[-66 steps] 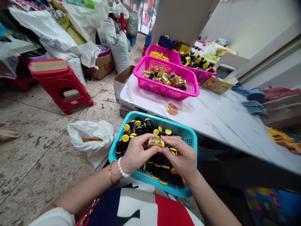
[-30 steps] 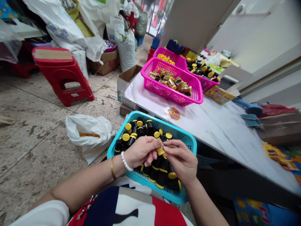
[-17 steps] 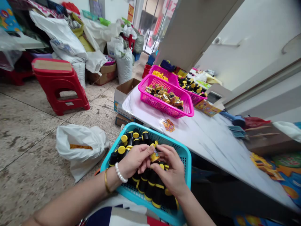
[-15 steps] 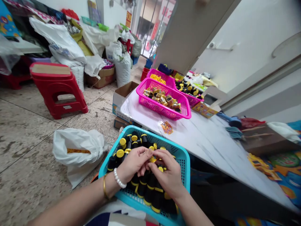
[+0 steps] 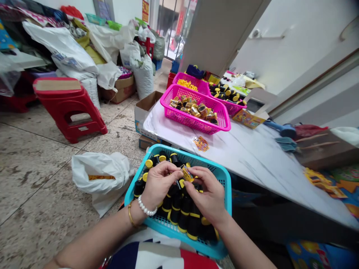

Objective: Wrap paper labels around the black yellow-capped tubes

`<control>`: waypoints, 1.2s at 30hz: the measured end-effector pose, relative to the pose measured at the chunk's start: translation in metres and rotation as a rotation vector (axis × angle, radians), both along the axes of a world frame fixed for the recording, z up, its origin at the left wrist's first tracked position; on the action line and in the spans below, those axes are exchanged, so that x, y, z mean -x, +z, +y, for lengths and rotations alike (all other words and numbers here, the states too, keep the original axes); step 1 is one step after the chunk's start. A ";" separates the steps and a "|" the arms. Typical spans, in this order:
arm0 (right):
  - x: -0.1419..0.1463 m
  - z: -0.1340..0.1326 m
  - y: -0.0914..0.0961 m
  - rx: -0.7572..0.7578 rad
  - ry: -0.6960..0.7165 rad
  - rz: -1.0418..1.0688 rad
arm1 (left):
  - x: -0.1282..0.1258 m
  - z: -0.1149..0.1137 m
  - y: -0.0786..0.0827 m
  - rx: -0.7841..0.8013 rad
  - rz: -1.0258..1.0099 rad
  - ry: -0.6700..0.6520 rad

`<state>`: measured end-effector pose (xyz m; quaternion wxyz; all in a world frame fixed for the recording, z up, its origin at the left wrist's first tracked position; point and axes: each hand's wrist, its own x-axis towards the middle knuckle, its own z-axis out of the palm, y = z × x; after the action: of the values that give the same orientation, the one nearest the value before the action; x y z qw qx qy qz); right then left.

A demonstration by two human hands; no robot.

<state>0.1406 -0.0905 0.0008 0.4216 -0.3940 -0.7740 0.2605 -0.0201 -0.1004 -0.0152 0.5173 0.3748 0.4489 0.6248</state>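
Above the turquoise basket (image 5: 227, 209), my left hand (image 5: 161, 183) and my right hand (image 5: 207, 190) meet at a small yellow printed piece (image 5: 187, 174). Both pinch it between thumb and fingers, left hand at its left end and right hand at its right. Its print resembles that of the wrapped yellow pieces in the pink basket; whether it is a flat label or a wrapped cylinder, I cannot tell. Many black cylinders with yellow ends (image 5: 183, 218) fill the basket beneath my hands, partly hidden by them. A pearl bracelet and a gold bangle circle my left wrist.
On the white marbled table (image 5: 238, 160) stand a pink basket (image 5: 193, 125) of yellow wrapped pieces and a small pile of printed labels (image 5: 201, 143). An open white sack (image 5: 101, 168) and a red stool (image 5: 70, 108) are on the floor to the left.
The yellow printed piece now shows more clearly between my fingertips, and my hands have risen slightly. The whole view has shifted a little.
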 end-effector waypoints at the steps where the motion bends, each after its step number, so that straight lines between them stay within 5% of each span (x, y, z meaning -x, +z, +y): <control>1: -0.001 0.005 0.003 0.004 0.002 -0.010 | 0.001 0.001 -0.001 0.018 -0.008 -0.022; 4: -0.002 0.047 0.027 -0.059 -0.039 -0.063 | 0.002 0.002 -0.004 0.066 -0.026 -0.067; 9: -0.017 0.159 0.092 -0.234 -0.223 -0.056 | 0.006 -0.007 -0.005 0.103 0.104 -0.112; 11: -0.022 0.174 0.099 -0.314 -0.249 -0.106 | 0.010 -0.013 -0.007 0.123 0.155 -0.106; 13: -0.021 0.160 0.084 -0.358 -0.221 -0.171 | 0.015 -0.018 -0.010 0.145 0.167 -0.065; 18: -0.007 0.078 0.009 -0.194 0.033 -0.502 | 0.024 -0.024 -0.016 0.176 0.155 -0.027; 21: -0.005 0.062 -0.011 -0.155 0.083 -0.625 | 0.024 -0.023 -0.015 0.172 0.185 -0.048; 23: -0.010 0.074 -0.006 -0.177 0.035 -0.594 | 0.022 -0.023 -0.014 0.169 0.213 -0.059; 28: -0.037 0.138 0.010 -0.176 -0.337 -0.482 | 0.014 -0.020 -0.018 0.155 0.225 -0.095; 32: -0.050 0.177 -0.005 -0.093 -0.361 -0.464 | 0.007 -0.020 -0.017 0.178 0.228 -0.132; 36: -0.046 0.178 -0.008 -0.145 -0.392 -0.400 | 0.008 -0.015 -0.010 0.165 0.229 -0.102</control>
<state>0.1868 0.0877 -0.0068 0.3299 -0.5484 -0.7675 0.0350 -0.0285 -0.1152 -0.0254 0.5227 0.4221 0.5353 0.5119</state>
